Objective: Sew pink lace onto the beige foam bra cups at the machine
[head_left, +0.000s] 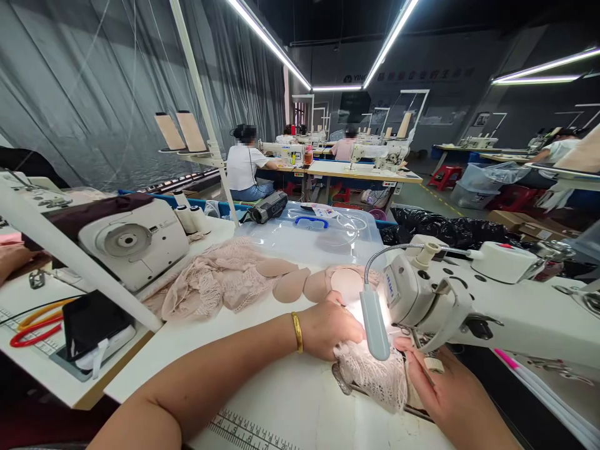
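The hall is dim, with a dark ceiling and long tube lights point(267, 39) above. A small lamp point(375, 322) on the sewing machine point(469, 300) gives strong glare on the lace point(375, 375), so detail is lost there. The wide lens bends straight lines at the edges. Far workers look soft.
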Tool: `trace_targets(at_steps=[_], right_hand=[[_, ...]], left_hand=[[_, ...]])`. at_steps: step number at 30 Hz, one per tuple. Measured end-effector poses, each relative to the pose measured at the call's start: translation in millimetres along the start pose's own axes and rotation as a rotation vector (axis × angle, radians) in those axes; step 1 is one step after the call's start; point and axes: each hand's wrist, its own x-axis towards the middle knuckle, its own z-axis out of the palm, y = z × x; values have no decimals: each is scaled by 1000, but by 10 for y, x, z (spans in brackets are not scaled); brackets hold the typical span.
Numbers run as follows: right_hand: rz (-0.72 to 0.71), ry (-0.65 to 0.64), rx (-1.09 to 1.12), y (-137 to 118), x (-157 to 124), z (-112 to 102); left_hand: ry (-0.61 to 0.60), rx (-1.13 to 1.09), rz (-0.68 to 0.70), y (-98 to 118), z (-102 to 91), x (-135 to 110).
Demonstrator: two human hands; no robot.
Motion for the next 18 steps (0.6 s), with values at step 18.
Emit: trace_targets(at_steps=[18], right_hand=[[-139,69,200,-443,268,-362]], left_hand=[[-1,54,-16,116,-38,-147]])
